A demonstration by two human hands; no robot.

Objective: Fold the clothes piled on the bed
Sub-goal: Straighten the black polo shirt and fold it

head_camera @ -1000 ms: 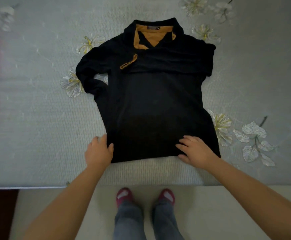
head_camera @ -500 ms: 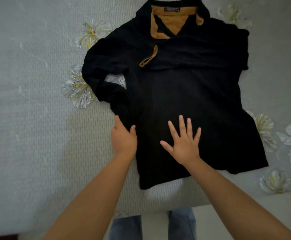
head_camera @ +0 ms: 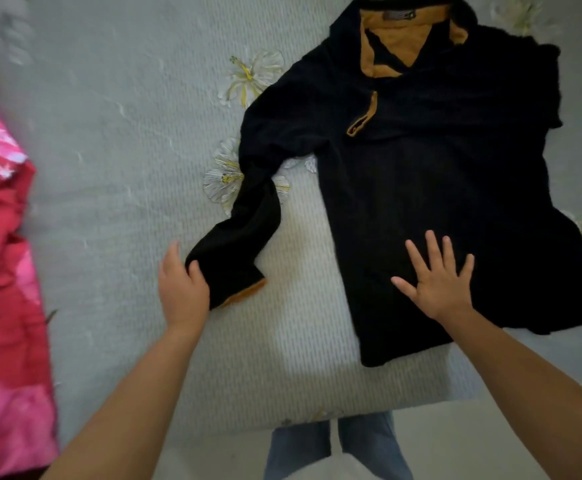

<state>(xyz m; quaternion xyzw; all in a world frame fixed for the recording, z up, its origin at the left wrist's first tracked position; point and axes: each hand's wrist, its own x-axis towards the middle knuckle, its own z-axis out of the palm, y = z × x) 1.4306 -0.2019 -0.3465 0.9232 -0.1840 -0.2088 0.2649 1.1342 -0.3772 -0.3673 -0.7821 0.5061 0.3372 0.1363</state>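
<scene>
Sweater [head_camera: 421, 188], black and limp, flat on the bed [head_camera: 126, 133]; likely light, best taken by cuff or hem. Left hand [head_camera: 182, 289] pinches the sleeve [head_camera: 244, 244] end; right hand [head_camera: 436, 282] presses spread-fingered on the body. Pink clothes [head_camera: 2, 271] beside.

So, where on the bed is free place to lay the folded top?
Bare bedspread lies between the pink bedding and the sleeve gripped by the left hand. Another patch lies between sleeve and black top, under the right hand. The right side is crowded.
</scene>
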